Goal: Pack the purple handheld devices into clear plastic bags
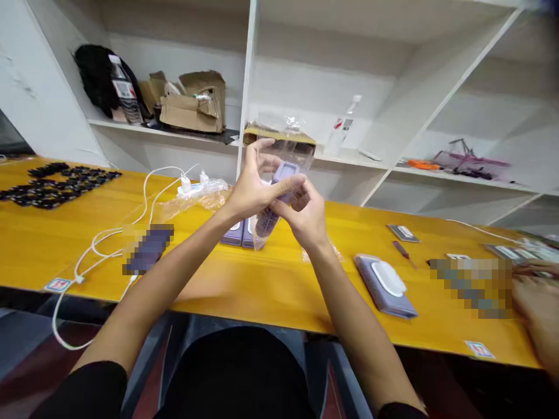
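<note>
The person's two bare arms reach up & out over a yellow table [271, 291]. Close by on the L lies a phone [148, 247] w/ a white cable [100, 238] looped by it. On the R a flat purple box [384, 285] w/ a white pad on top lies on the table. A small screwdriver [404, 251] lies just past it. Far R, another person's hand [539, 308] is at the table edge.

Next, both hands are up in the air over the table, not touching it. They hold a purple gadget [286, 171] inside a clear bag [301, 151]. The gadget is long. It stands almost up, w/ its top leaning a bit to the R & its low end down toward the table. The L hand [251, 189] pinches the top part w/ thumb & fingers, one finger laid across it. The R hand [308, 218] is curled tight on the low part of the bag. Just behind the hands, two more purple boxes [238, 233] sit side by side on the table.

Farther back are a white plug strip [198, 187] & rows of small black bits [56, 180] on the L. Last is the white shelf [131, 125] w/ a torn brown box [192, 105] & a clear bottle [345, 125].
</note>
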### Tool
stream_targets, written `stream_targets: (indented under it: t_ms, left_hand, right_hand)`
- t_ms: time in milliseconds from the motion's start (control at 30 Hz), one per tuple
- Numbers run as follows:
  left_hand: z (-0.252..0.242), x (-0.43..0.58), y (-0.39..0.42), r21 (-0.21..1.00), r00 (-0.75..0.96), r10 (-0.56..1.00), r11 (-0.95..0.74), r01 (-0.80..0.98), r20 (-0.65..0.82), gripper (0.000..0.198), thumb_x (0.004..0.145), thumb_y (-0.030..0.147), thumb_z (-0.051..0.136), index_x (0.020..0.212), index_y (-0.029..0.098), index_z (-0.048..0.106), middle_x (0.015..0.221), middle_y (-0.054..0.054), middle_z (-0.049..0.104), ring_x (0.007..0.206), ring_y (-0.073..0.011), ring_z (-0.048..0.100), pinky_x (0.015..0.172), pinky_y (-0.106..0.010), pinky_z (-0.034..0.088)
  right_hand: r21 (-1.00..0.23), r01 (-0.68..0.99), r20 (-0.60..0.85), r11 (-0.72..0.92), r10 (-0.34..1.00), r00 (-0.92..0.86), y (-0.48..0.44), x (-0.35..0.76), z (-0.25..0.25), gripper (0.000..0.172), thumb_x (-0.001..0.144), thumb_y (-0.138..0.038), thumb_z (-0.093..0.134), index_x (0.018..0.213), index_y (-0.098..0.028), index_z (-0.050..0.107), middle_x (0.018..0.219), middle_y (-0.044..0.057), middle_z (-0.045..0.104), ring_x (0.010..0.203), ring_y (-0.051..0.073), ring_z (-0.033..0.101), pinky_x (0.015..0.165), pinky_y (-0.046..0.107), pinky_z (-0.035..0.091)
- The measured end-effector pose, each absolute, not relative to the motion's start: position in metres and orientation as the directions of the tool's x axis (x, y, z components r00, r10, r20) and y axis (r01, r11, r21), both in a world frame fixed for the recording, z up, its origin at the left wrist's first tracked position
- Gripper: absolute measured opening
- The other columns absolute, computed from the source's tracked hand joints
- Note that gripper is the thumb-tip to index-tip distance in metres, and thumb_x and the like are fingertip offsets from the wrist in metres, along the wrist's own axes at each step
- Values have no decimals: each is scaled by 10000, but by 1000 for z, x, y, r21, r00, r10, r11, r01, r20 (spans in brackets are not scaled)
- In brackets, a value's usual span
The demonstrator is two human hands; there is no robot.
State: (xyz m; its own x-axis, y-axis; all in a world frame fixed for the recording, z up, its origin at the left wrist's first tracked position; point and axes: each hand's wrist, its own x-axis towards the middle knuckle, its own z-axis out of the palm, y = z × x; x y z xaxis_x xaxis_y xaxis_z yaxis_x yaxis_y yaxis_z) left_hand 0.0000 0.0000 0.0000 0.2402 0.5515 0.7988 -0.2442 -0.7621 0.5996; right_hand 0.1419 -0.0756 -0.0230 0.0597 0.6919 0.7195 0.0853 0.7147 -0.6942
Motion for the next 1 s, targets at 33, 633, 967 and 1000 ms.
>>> stream_targets:
  t_ms: [33,633,967,1000]
  left_hand:
    - [-1,0,-1,604,242,556,-760,-237,795,1075,779,746,973,1604,298,448,1246,-88,709,1145,-254,735,1081,-475,577]
    - [-9,-28,-21,732,525,522,-572,-369,673,865,869,781,881,1515,261,633,1406,-170,740,1326,-333,744,1084,-430,615]
    - [-58,-45,2,922,726,569,-269,-279,386,870,744,675,1028,1446,217,793,1420,-194,801,1291,-328,785,1013,-388,633]
    - [-62,-43,2,921,706,593,-276,-274,388,842,724,627,1057,1407,199,813,1361,-186,824,1244,-316,800,1028,-401,626]
  right_hand:
    - [-693,92,720,715,691,63,-74,141,-25,787,762,-594,1030,1408,-250,742,1407,123,817,1310,333,776,1166,495,636]
    - [-723,18,671,690,696,257,-75,143,-26,273,922,-494,925,1019,-241,890,1015,69,908,964,284,880,938,484,745]
    - [-833,-154,537,532,843,7,-74,163,-30,372,880,-553,965,1047,-237,861,921,67,887,918,286,878,884,496,747]
    - [-839,-148,530,523,848,-6,-72,164,-34,385,883,-569,959,1060,-242,861,941,66,890,927,283,876,899,495,741]
